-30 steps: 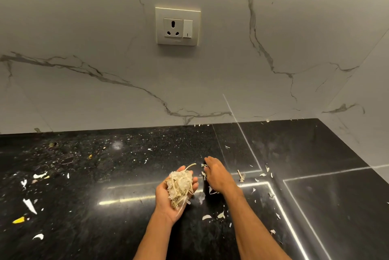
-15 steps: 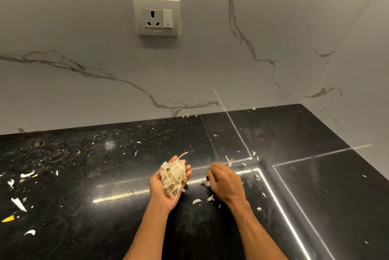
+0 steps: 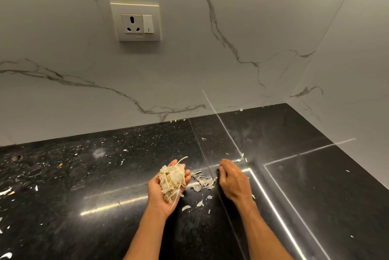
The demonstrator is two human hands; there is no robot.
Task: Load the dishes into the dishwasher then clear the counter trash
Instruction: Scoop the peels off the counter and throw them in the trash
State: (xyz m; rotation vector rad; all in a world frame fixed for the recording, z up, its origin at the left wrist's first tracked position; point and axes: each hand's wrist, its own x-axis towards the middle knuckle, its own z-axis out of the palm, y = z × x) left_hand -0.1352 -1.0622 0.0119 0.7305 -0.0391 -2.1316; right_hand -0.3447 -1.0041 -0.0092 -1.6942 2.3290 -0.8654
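Observation:
My left hand is cupped palm-up just above the black stone counter, its fingers curled round a heap of pale peel scraps. Just to its right, my right hand rests on the counter with its fingers bent down. It holds nothing that I can see. A small drift of loose peel scraps lies on the counter between the two hands. A few more flakes lie nearer to me.
Scattered white and yellow bits litter the counter's far left. White marble walls close the back and the right side, forming a corner. A wall socket sits above the counter.
My right hand has drawn back toward me and to the left, raking loose scraps into a small drift beside my left hand. The left hand has kept its heap.

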